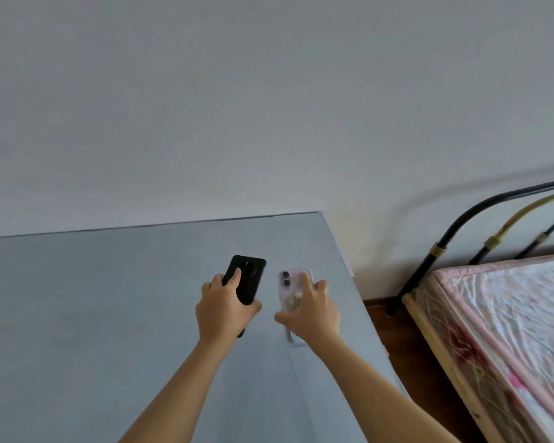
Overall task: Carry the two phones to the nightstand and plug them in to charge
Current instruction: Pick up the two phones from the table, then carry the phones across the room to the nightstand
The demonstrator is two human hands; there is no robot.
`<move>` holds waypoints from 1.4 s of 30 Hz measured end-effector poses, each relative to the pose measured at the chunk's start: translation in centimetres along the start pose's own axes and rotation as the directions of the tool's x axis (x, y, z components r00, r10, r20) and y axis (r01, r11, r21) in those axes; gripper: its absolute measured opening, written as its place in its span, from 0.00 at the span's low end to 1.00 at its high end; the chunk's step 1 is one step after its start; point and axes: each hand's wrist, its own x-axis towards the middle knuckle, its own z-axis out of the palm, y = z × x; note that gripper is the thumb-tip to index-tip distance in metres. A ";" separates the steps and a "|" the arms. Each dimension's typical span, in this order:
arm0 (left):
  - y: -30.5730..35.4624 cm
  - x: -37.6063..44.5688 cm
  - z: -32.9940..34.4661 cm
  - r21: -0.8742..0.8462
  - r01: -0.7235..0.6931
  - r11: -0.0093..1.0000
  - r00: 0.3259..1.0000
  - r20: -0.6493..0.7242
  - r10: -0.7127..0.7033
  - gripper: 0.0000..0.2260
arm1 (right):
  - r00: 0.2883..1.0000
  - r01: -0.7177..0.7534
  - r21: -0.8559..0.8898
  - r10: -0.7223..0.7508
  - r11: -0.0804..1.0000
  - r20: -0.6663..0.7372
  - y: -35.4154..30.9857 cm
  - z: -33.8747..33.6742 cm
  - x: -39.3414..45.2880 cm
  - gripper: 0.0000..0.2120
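Observation:
A black phone (248, 276) with a round camera bump faces back-up, tilted and lifted a little off the grey table (77, 314); my left hand (226, 310) grips it around its lower half. To its right a pink phone (293, 279) in a clear case lies back-up on the table. My right hand (311, 314) rests over it, fingers spread on its sides and thumb at its left edge. The lower ends of both phones are hidden by my hands. No nightstand or charger is in view.
The table's right edge (359, 292) runs diagonally beside a strip of dark wooden floor (397, 340). A bed with a pink-and-white cover (509, 314) and a black-and-gold metal headboard (461, 225) stands at the right. A plain white wall (269, 107) is behind.

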 end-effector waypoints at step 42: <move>21.0 -56.0 -1.5 -0.619 -0.779 0.100 -0.080 0.255 0.964 0.35 | -0.103 -0.831 0.535 0.903 0.153 -0.417 19.4 -6.8 -67.3 0.49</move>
